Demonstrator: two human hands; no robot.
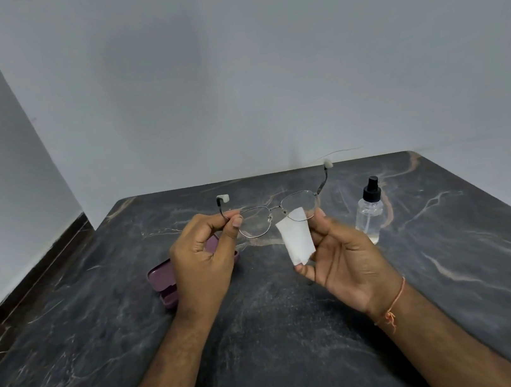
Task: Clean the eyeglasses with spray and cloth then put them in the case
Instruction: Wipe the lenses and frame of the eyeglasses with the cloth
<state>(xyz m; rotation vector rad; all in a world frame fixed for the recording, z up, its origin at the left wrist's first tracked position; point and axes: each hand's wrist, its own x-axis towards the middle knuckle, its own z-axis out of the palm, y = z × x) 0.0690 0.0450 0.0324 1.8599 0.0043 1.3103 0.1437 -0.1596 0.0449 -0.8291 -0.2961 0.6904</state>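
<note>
The thin-metal eyeglasses point(275, 212) are held up over the table, temples unfolded and pointing away, each tipped with a white pad. My left hand point(204, 260) pinches the left corner of the frame near its hinge. My right hand point(342, 253) holds a small white cloth point(297, 238) whose upper corner is pressed against the right lens. A clear spray bottle point(370, 212) with a black nozzle stands upright to the right of my right hand. The purple case point(164, 281) lies on the table behind my left hand, largely hidden by it.
The dark marble table point(269, 340) butts against a pale wall at the back. Its left edge drops to a floor with a dark skirting board point(39, 262). An orange thread is tied around my right wrist.
</note>
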